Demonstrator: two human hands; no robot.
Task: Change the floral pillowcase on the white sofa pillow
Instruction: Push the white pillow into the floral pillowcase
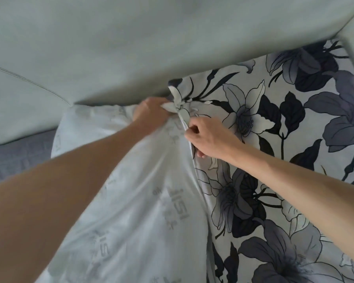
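The left hand [151, 111] is bunching the white pillow [119, 201] while the right hand [206, 137] is pinching the floral pillowcase [274, 160] edge shut-fingered, seemingly separating them on the sofa [131, 48].

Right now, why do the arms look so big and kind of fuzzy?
Head view: the wide-angle lens swells whatever is near, so the forearms balloon at the bottom edge; the left hand and white pillow are smeared by motion blur; the floral pillowcase near the right hand looks sharper; soft, even light, no glare.
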